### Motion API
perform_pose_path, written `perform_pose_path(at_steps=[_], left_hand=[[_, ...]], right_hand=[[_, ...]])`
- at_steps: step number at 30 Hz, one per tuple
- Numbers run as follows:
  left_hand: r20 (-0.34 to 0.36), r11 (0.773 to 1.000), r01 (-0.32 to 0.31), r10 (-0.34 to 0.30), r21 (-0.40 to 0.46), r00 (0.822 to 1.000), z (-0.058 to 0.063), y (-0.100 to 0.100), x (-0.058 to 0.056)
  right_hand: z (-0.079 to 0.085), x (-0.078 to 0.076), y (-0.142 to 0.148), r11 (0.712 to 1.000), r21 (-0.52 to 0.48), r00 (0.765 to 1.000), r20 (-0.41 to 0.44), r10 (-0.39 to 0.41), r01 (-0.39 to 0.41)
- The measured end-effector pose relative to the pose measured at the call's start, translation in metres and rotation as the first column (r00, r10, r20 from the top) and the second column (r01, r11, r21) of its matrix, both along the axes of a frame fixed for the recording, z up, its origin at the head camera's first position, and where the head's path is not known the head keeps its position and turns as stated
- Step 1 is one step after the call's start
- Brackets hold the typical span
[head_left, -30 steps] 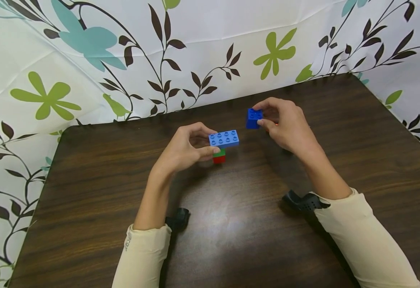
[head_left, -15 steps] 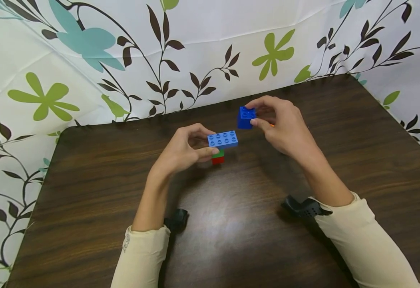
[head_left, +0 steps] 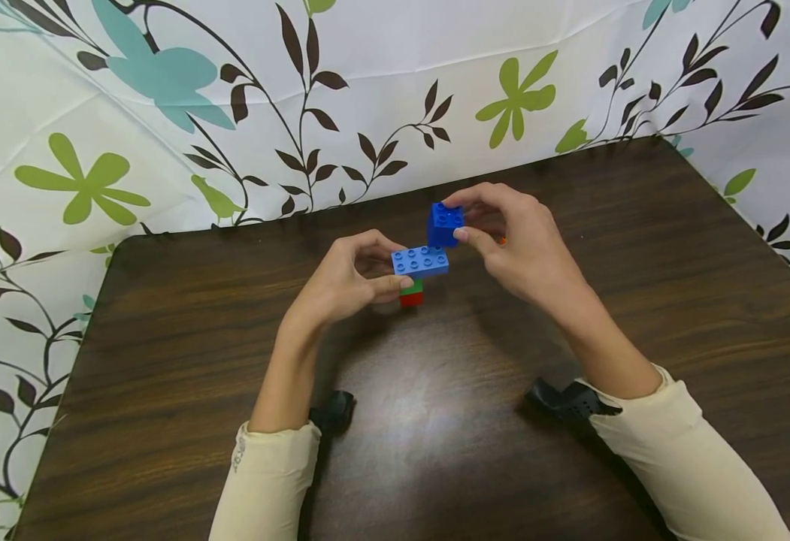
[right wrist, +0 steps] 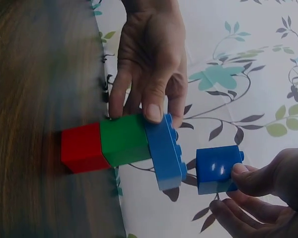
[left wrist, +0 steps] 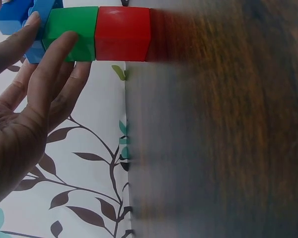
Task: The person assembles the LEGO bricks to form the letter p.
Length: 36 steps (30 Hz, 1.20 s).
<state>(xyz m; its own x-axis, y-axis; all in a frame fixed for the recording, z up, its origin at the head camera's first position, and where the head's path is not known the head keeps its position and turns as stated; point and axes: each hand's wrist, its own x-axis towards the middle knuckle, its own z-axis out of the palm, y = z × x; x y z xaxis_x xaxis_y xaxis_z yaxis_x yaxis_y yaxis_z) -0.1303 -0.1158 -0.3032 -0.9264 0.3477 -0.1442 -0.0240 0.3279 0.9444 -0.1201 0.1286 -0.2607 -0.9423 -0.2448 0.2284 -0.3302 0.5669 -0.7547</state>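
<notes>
On the table stands a stack of toy building bricks: a red brick (right wrist: 82,148) at the bottom, a green brick (right wrist: 125,140) in the middle and a wide light-blue brick (head_left: 420,261) across the top. My left hand (head_left: 347,282) grips the upper stack, thumb at the light-blue brick and fingers around its side. My right hand (head_left: 523,233) pinches a dark-blue square brick (head_left: 444,225) between thumb and fingers. In the right wrist view a gap separates the dark-blue brick from the light-blue brick's studs. From the head view the green and red bricks are partly hidden.
A dark wood-grain table (head_left: 395,451) extends around the hands. Behind it and at both sides hangs a white leaf-patterned cloth (head_left: 395,98). A small orange patch (head_left: 501,240) shows beside the right hand; its kind is hidden.
My right hand has moved left with the dark-blue brick, from beyond the stack's right side to above the light-blue brick's right end. My left hand stays on the stack.
</notes>
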Motion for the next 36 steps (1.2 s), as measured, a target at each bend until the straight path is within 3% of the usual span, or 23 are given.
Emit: perform_pose_path(at_steps=[23, 36], left_hand=[[0.0, 1.0, 0.016, -0.016, 0.014, 1.0, -0.001, -0.001, -0.002], [-0.012, 1.0, 0.006, -0.006, 0.021, 1.0, -0.003, 0.0, -0.003]], right_hand=[[-0.019, 0.005, -0.026, 0.992, -0.039, 0.991, -0.058, 0.119, -0.122], [-0.026, 0.005, -0.03, 0.989, -0.024, 0.985, -0.099, 0.141, -0.144]])
